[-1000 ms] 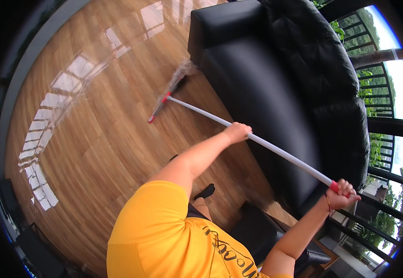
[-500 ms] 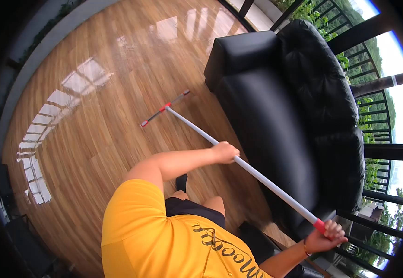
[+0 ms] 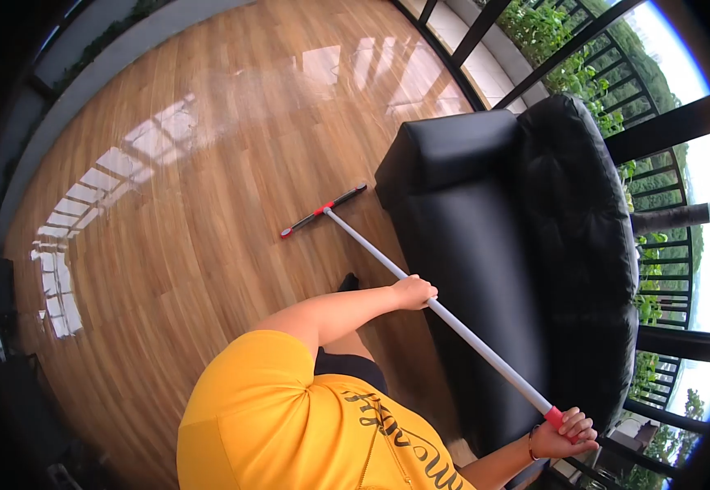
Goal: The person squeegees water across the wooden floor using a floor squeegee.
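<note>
A long-handled mop (image 3: 489, 358) slants across the view, its pale grey pole running from lower right to upper left. Its narrow dark head (image 3: 345, 198), red at the middle and at one end, rests on the wooden floor by the sofa's front corner. My left hand (image 3: 414, 292) is closed around the middle of the pole. At the pole's upper end, my right hand (image 3: 565, 434) wraps the red grip (image 3: 554, 416); a thin band circles that wrist. Both hands are above the sofa's front side in the view.
A black leather sofa (image 3: 469, 237) stands close on the right. Glass panels with dark frames (image 3: 672, 131) and railings lie behind it. The wooden floor (image 3: 167, 253) spreads left with window reflections. My dark-clad foot (image 3: 349, 282) is below the mop head.
The mop head has shifted right and down in the view, now nearer the sofa's corner. Sofa and windows sit lower as the view turned. My foot has moved forward; both hands keep their hold.
</note>
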A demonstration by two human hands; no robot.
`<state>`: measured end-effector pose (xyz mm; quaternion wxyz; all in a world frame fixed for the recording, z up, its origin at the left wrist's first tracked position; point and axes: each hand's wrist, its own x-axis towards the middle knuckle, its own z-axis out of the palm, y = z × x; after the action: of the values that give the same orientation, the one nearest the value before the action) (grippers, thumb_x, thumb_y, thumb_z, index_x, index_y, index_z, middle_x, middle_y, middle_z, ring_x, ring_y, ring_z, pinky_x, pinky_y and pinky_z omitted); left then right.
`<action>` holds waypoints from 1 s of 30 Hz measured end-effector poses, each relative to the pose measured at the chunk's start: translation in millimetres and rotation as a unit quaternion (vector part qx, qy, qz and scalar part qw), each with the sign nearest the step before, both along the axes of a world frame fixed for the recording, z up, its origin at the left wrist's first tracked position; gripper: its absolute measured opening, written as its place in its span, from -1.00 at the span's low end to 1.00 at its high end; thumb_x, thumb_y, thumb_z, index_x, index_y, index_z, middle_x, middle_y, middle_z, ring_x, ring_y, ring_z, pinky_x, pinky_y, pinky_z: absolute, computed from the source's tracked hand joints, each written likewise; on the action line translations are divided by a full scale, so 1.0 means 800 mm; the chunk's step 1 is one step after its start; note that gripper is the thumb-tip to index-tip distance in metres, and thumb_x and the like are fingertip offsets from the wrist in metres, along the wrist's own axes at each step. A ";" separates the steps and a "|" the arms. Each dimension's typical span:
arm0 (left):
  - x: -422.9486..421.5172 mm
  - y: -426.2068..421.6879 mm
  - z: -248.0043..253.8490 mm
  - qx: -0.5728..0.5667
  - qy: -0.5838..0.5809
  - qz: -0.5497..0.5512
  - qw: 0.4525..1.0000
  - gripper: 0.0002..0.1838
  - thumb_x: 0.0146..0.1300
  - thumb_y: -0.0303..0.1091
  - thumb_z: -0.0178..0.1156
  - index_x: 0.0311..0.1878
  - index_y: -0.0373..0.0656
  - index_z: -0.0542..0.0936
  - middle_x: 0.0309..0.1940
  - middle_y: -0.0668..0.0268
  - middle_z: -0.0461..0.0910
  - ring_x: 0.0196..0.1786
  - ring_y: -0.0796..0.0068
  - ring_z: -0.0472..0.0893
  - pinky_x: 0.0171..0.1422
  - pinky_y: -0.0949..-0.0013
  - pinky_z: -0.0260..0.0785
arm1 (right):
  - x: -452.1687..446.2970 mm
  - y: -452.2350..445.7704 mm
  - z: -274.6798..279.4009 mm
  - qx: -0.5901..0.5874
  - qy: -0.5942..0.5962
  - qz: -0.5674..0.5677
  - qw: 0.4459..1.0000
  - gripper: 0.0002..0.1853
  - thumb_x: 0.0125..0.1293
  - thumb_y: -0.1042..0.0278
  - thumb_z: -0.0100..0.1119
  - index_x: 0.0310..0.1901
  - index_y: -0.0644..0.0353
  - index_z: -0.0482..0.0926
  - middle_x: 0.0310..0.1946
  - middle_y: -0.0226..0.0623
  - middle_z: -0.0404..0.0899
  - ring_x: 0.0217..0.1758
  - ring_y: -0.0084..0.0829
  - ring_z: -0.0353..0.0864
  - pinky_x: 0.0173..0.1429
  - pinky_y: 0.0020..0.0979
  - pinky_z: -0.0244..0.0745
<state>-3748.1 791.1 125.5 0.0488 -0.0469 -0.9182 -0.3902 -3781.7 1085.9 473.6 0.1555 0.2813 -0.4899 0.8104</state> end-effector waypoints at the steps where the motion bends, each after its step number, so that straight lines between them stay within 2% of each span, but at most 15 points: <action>1: -0.011 -0.030 -0.007 -0.010 0.008 0.023 1.000 -0.82 0.24 -0.21 0.13 -0.40 -0.07 0.58 -0.50 0.22 0.62 -0.32 0.17 0.66 -0.14 0.09 0.44 | -0.022 -0.028 -0.014 -0.046 -0.033 -0.022 0.998 -0.50 0.51 -0.08 -0.21 -0.57 0.02 0.25 -0.75 -0.52 0.12 -0.75 -0.68 0.07 -0.57 -0.59 0.07; 4: -0.045 -0.127 -0.035 -0.021 0.008 0.057 0.998 -0.81 0.23 -0.21 0.14 -0.44 -0.06 0.57 -0.49 0.25 0.63 -0.31 0.20 0.66 -0.19 0.11 0.41 | -0.090 -0.103 -0.072 -0.053 -0.058 0.034 0.996 -0.50 0.51 -0.08 -0.21 -0.54 0.05 0.30 -0.72 -0.51 0.18 -0.73 -0.67 0.10 -0.53 -0.60 0.09; 6: -0.069 -0.197 -0.066 -0.079 -0.017 0.095 0.992 -0.83 0.21 -0.23 0.16 -0.45 -0.05 0.57 -0.46 0.28 0.64 -0.26 0.21 0.65 -0.18 0.12 0.41 | -0.120 -0.165 -0.119 -0.066 -0.126 0.028 0.989 -0.51 0.50 -0.11 -0.21 -0.51 0.06 0.31 -0.68 -0.50 0.23 -0.67 -0.62 0.17 -0.45 -0.53 0.20; 9: -0.073 -0.310 -0.111 -0.156 -0.086 0.170 0.969 -0.73 0.27 -0.12 0.13 -0.44 -0.06 0.59 -0.40 0.25 0.62 -0.22 0.14 0.62 0.00 0.07 0.38 | -0.127 -0.260 -0.171 -0.013 -0.196 0.032 0.980 -0.52 0.48 -0.15 -0.22 -0.44 0.07 0.33 -0.60 -0.42 0.32 -0.50 -0.49 0.36 -0.17 -0.31 0.41; 12: -0.069 -0.391 -0.093 -0.226 -0.171 0.188 0.940 -0.69 0.29 -0.06 0.10 -0.44 -0.01 0.65 -0.38 0.27 0.65 -0.21 0.19 0.63 0.08 0.05 0.34 | -0.119 -0.324 -0.172 0.004 -0.230 0.093 0.969 -0.53 0.46 -0.16 -0.20 -0.41 0.09 0.33 -0.52 -0.34 0.37 -0.40 -0.37 0.45 0.04 -0.12 0.43; 14: -0.090 -0.402 -0.042 -0.204 -0.189 0.159 0.947 -0.68 0.29 -0.07 0.10 -0.48 -0.01 0.65 -0.40 0.28 0.66 -0.21 0.20 0.63 0.05 0.06 0.35 | -0.144 -0.341 -0.127 0.034 -0.187 0.125 0.974 -0.52 0.43 -0.19 -0.18 -0.40 0.09 0.34 -0.52 -0.34 0.37 -0.41 -0.36 0.44 0.04 -0.10 0.42; 15: -0.106 -0.403 -0.012 -0.179 -0.206 0.127 0.954 -0.67 0.28 -0.07 0.10 -0.51 0.00 0.64 -0.43 0.28 0.66 -0.21 0.21 0.63 0.02 0.06 0.36 | -0.164 -0.345 -0.098 0.026 -0.163 0.125 0.978 -0.53 0.43 -0.19 -0.18 -0.41 0.08 0.33 -0.55 -0.38 0.36 -0.46 -0.41 0.41 -0.03 -0.16 0.44; 17: -0.151 -0.386 0.022 -0.170 -0.076 0.108 0.977 -0.66 0.25 -0.08 0.13 -0.57 -0.03 0.62 -0.59 0.23 0.60 -0.35 0.15 0.63 -0.17 0.09 0.41 | -0.206 -0.350 -0.030 -0.023 -0.088 0.118 0.989 -0.53 0.46 -0.17 -0.18 -0.43 0.06 0.33 -0.62 -0.48 0.27 -0.57 -0.57 0.28 -0.28 -0.40 0.36; 18: -0.175 -0.376 0.057 -0.157 -0.038 0.096 0.982 -0.67 0.24 -0.11 0.13 -0.59 -0.04 0.60 -0.61 0.22 0.59 -0.40 0.14 0.63 -0.21 0.11 0.42 | -0.225 -0.355 0.009 -0.041 -0.053 0.106 0.992 -0.53 0.47 -0.16 -0.19 -0.42 0.06 0.36 -0.64 -0.53 0.20 -0.60 -0.63 0.18 -0.39 -0.50 0.21; 19: -0.200 -0.368 0.081 -0.141 -0.005 0.091 0.986 -0.68 0.23 -0.13 0.13 -0.59 -0.04 0.60 -0.62 0.22 0.59 -0.40 0.15 0.63 -0.22 0.11 0.43 | -0.246 -0.355 0.043 -0.055 -0.030 0.080 0.995 -0.53 0.47 -0.16 -0.18 -0.42 0.06 0.37 -0.64 -0.56 0.14 -0.63 -0.67 0.09 -0.45 -0.54 0.06; 20: -0.225 -0.365 0.105 -0.119 0.016 0.102 0.987 -0.70 0.20 -0.17 0.14 -0.60 -0.06 0.60 -0.60 0.20 0.60 -0.41 0.14 0.63 -0.24 0.12 0.45 | -0.265 -0.362 0.075 -0.047 0.001 0.068 0.997 -0.53 0.46 -0.16 -0.13 -0.42 0.07 0.38 -0.64 -0.56 0.12 -0.63 -0.69 0.07 -0.47 -0.54 0.00; 22: -0.272 -0.384 0.139 -0.072 0.057 0.120 0.989 -0.77 0.11 -0.24 0.15 -0.60 -0.07 0.61 -0.57 0.17 0.61 -0.40 0.13 0.64 -0.24 0.10 0.48 | -0.302 -0.398 0.127 -0.010 0.054 0.060 0.997 -0.55 0.45 -0.12 -0.07 -0.42 0.09 0.46 -0.64 -0.56 0.16 -0.62 -0.69 0.10 -0.46 -0.54 0.01; 24: -0.320 -0.421 0.145 -0.035 0.037 0.148 0.988 -0.84 0.01 -0.29 0.15 -0.59 -0.07 0.62 -0.54 0.15 0.63 -0.38 0.09 0.64 -0.22 0.08 0.50 | -0.333 -0.458 0.159 0.028 0.078 0.057 0.995 -0.57 0.47 -0.07 -0.07 -0.43 0.08 0.47 -0.65 -0.55 0.21 -0.63 -0.69 0.14 -0.41 -0.55 0.11; 28: -0.404 -0.533 0.120 0.092 -0.003 0.151 0.984 -0.84 -0.02 -0.29 0.15 -0.49 -0.12 0.67 -0.44 0.05 0.65 -0.28 0.03 0.66 -0.11 0.04 0.52 | -0.391 -0.627 0.173 0.072 0.050 0.029 0.996 -0.55 0.50 -0.03 -0.12 -0.50 0.06 0.40 -0.70 -0.54 0.19 -0.65 -0.68 0.13 -0.43 -0.52 0.11; 30: -0.421 -0.589 0.129 0.117 -0.038 0.127 0.984 -0.82 -0.02 -0.28 0.16 -0.45 -0.14 0.68 -0.42 0.04 0.66 -0.26 0.03 0.66 -0.08 0.05 0.52 | -0.439 -0.680 0.170 0.076 0.034 0.102 0.991 -0.59 0.47 0.01 -0.04 -0.49 0.07 0.40 -0.69 -0.51 0.19 -0.61 -0.63 0.11 -0.34 -0.49 0.08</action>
<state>-4084.7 319.7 228.4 0.0682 0.0905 -0.8658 -0.4873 -4132.6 541.8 609.5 0.0668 0.3680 -0.5130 0.7726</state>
